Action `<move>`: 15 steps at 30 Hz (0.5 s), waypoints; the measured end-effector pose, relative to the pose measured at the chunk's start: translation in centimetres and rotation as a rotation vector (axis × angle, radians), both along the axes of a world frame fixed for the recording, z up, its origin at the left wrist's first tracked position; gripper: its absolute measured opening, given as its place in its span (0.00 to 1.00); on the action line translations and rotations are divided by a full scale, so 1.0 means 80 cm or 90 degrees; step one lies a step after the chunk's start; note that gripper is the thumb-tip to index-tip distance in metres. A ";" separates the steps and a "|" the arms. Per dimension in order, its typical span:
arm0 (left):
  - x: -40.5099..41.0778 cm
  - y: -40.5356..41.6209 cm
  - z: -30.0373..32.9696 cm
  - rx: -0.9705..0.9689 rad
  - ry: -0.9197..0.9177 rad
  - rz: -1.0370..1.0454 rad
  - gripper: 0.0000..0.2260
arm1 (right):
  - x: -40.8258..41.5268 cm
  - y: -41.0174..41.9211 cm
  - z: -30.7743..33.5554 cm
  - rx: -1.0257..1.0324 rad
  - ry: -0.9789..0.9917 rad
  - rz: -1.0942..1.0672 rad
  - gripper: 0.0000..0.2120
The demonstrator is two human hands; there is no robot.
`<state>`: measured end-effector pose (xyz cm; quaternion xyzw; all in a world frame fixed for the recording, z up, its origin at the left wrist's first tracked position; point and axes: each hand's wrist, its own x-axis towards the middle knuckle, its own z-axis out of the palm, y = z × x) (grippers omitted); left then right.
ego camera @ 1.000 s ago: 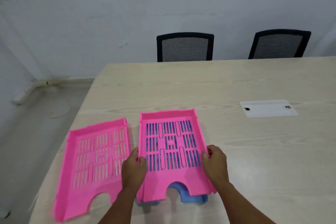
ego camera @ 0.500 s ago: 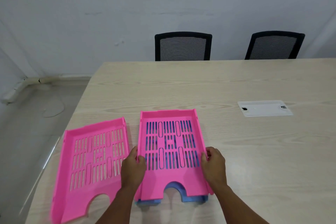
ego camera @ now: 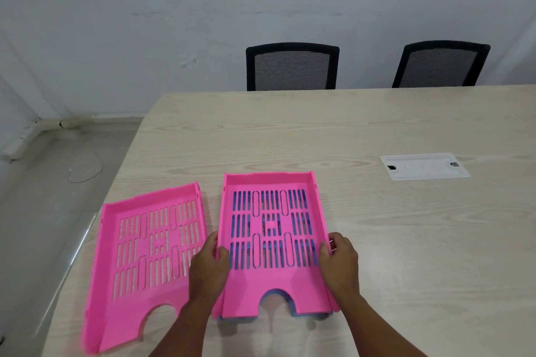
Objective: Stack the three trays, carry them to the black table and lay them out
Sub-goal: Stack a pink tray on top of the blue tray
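A pink slotted tray [ego camera: 271,284] lies on top of a blue tray [ego camera: 298,313], of which only the front edge and strips through the slots show. My left hand [ego camera: 207,266] grips the pink tray's left wall. My right hand [ego camera: 339,261] grips its right wall. A second pink tray [ego camera: 127,307] lies alone to the left, turned slightly, its front corner near the table's left edge. All stand on the light wooden table [ego camera: 406,240].
A white cable cover plate [ego camera: 423,166] is set into the table at the right. Two black mesh chairs [ego camera: 291,66] [ego camera: 439,65] stand behind the far edge against the wall. Floor lies left of the table edge.
The top pink tray has settled lower onto the blue one, so less blue shows at the front. Both hands stay on its sides. The view has shifted slightly.
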<state>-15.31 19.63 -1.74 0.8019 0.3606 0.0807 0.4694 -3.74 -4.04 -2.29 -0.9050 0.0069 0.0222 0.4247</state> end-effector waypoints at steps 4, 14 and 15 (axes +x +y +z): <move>-0.002 -0.008 0.012 -0.022 -0.009 0.001 0.20 | -0.004 0.000 -0.001 0.014 0.023 0.007 0.08; 0.000 -0.003 0.006 -0.068 0.024 -0.019 0.20 | 0.000 -0.003 -0.002 0.043 0.100 0.047 0.18; 0.000 -0.003 0.007 -0.064 0.023 -0.020 0.20 | 0.002 -0.002 -0.004 0.042 0.102 0.042 0.18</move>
